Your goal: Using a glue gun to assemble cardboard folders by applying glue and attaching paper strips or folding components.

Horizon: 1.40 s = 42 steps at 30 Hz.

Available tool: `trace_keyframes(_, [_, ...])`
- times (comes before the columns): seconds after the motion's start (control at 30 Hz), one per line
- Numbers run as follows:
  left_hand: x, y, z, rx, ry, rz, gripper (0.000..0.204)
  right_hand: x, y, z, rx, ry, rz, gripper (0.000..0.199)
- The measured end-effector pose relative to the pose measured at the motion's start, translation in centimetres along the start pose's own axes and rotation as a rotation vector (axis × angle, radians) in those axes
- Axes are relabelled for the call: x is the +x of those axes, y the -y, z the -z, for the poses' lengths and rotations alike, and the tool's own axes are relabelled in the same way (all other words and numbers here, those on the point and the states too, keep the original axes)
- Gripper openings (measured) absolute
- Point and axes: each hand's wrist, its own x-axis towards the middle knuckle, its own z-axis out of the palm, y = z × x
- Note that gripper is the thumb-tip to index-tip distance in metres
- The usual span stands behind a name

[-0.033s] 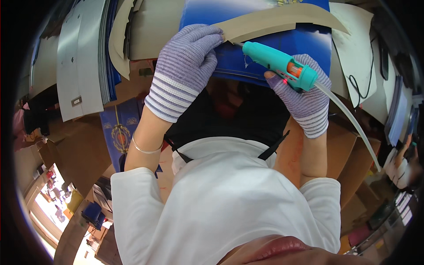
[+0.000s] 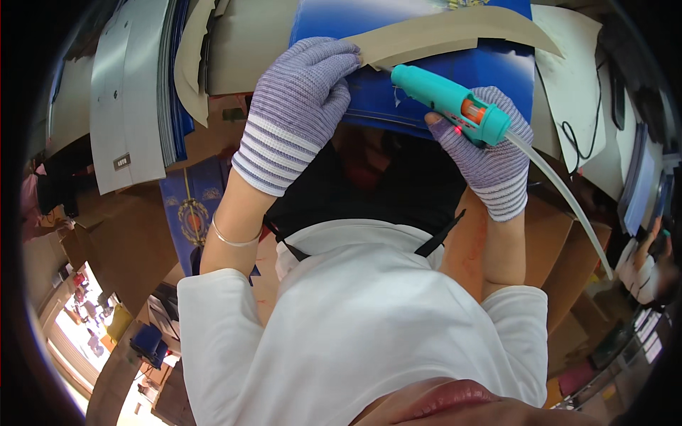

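My right hand [image 2: 491, 153], in a purple-and-white striped glove, grips a teal hot glue gun [image 2: 433, 92] with a red light lit. Its nozzle points left, close to the near edge of a curved beige card strip [image 2: 440, 35]. A long, pale glue stick [image 2: 561, 181] trails from the gun's rear. In a matching glove, my left hand [image 2: 302, 99] pinches the left end of the strip. The strip arches over a glossy blue printed panel [image 2: 376, 99]. The exact contact of the left fingertips is partly hidden.
Stacked grey-white boards [image 2: 131, 99] stand at the left, beside another curved beige piece [image 2: 190, 64]. A black cable [image 2: 574, 142] lies on a pale sheet at the right. Brown cardboard boxes [image 2: 128, 234] and a blue printed box [image 2: 188, 206] sit below table level.
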Motion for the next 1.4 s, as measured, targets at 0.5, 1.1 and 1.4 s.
trace_keyframes(0.5, [0.9, 1.7, 1.3, -0.210, 0.119, 0.023, 0.029, -0.2, 0.0, 0.6, 0.034, 0.060, -0.018, 0.031])
trace_keyframes(1.1, [1.1, 1.7, 1.3, -0.259, 0.062, -0.013, 0.022, -0.6, -1.0, 1.1, 0.103, 0.021, -0.218, 0.030])
trace_keyframes(1.4, [2.0, -2.7, 0.9, 0.086, -0.030, -0.038, 0.029, -0.6, -2.4, 2.1, 0.187, -0.125, -0.178, 0.034])
